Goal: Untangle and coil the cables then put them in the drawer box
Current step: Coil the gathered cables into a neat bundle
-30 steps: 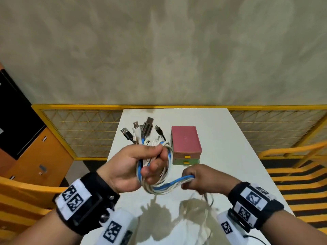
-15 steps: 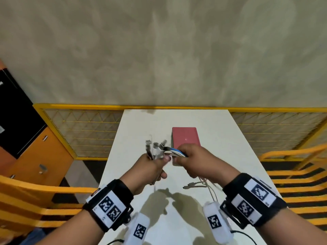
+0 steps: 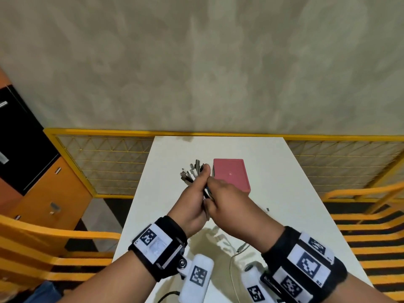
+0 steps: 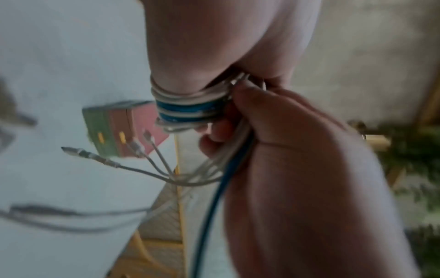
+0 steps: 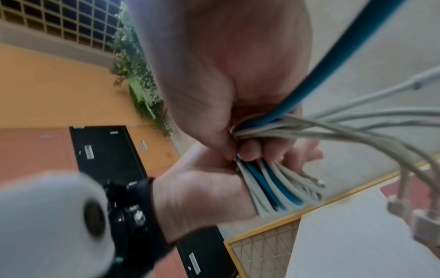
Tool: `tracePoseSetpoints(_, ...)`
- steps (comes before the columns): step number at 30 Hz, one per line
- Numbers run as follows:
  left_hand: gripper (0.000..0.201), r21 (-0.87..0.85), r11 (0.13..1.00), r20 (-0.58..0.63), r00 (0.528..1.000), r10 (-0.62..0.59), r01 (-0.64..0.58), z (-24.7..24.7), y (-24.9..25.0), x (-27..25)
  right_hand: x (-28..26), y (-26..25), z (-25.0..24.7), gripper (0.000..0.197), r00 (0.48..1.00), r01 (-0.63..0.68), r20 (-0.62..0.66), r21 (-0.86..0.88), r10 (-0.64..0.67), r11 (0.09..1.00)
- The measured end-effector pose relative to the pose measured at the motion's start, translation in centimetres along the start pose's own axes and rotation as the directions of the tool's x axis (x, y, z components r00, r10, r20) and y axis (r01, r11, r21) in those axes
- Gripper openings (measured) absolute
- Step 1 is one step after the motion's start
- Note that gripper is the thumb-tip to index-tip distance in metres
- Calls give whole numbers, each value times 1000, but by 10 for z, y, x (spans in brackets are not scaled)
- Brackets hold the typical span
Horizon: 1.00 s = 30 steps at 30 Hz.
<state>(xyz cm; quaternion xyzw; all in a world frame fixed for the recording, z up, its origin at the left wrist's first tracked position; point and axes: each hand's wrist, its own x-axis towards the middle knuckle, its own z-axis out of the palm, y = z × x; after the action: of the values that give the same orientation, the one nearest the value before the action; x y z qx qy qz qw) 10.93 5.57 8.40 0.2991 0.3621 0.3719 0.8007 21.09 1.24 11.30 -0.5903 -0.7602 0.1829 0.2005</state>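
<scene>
Above the white table [image 3: 284,193], both hands gripping the cables [image 4: 188,107], drawer box [image 3: 231,173] just beyond.

You see smooth white and blue plastic-sheathed cables [image 5: 269,186], shiny metal plug tips [image 3: 189,173], matt pink plastic drawer box [image 3: 231,174], glossy white table top [image 3: 284,193] reflecting your hands.

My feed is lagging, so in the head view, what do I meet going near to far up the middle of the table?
Loose cable end lying on the table → both hands, left hand and right hand, gripping the cable bundle → connector plugs sticking up → pink drawer box.
</scene>
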Motion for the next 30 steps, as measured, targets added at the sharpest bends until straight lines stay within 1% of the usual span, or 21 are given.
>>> tracePoseSetpoints(2,35,-50,999,-49,999,12,-14,1,4,4,-2,3,3,30,999,22,-32,27,-22,999)
tracePoseSetpoints(4,26,-60,995,-73,995,70,-74,-1,10,8,-7,7,6,45,994,39,-108,143,-24,989)
tracePoseSetpoints(5,26,-81,992,-63,994,89,-94,-2,13,10,-9,9,8,50,990,31,-140,225,1,974)
tracePoseSetpoints(7,29,-146,980,-52,991,127,-133,-4,22,12,-13,14,14,46,988,-23,-136,343,74,939)
tracePoseSetpoints(8,28,-178,969,-64,985,160,-169,-6,26,14,-15,19,18,43,986,-47,-130,367,101,929)
tracePoseSetpoints(10,19,-214,942,-117,964,239,-260,-8,33,18,-18,29,23,39,983,-94,-112,356,143,930)
tracePoseSetpoints(11,16,-217,929,-145,951,272,-298,-9,36,20,-20,34,25,41,984,-109,-99,339,151,934)
tracePoseSetpoints(14,13,-176,914,-167,926,338,-365,-12,37,25,-24,47,23,56,985,-126,-70,316,155,940)
tracePoseSetpoints(15,13,-145,915,-159,921,355,-377,-13,36,26,-24,50,20,57,984,-129,-79,319,162,939)
tracePoseSetpoints(17,12,-87,913,-138,913,384,-398,-13,34,29,-23,57,16,45,967,-157,-121,400,222,903)
tracePoseSetpoints(18,10,-61,908,-128,906,404,-414,-13,33,31,-22,60,15,34,946,-195,-133,493,295,848)
tracePoseSetpoints(19,7,-30,898,-121,893,433,-439,-13,31,34,-21,60,14,24,921,-240,-103,613,377,753)
tracePoseSetpoints(20,7,1,883,-120,877,466,-469,-13,30,36,-21,59,13,20,900,-291,-13,728,436,621)
tracePoseSetpoints(22,8,75,856,-113,849,516,-511,-10,23,39,-19,54,17,31,852,-419,265,863,453,283)
tracePoseSetpoints(23,7,102,851,-98,846,524,-515,-8,18,39,-17,53,20,37,816,-471,384,875,432,111)
tracePoseSetpoints(24,7,127,854,-80,853,515,-504,-4,11,38,-15,53,24,42,782,-499,470,866,410,-42)
tracePoseSetpoints(25,13,151,863,-63,867,495,-482,-1,5,37,-12,54,28,45,761,-503,522,850,384,-159)
tracePoseSetpoints(26,19,163,881,-51,887,458,-445,4,-1,34,-9,55,29,49,759,-487,545,838,356,-246)
tracePoseSetpoints(27,26,149,910,-29,918,395,-387,10,-7,31,-7,58,30,51,766,-446,538,839,351,-311)
tracePoseSetpoints(29,33,39,964,21,965,261,-262,16,-17,25,-2,63,28,44,797,-328,475,859,373,-392)
tracePoseSetpoints(30,35,-14,972,45,971,235,-234,18,-21,22,0,66,26,37,809,-277,444,867,386,-415)
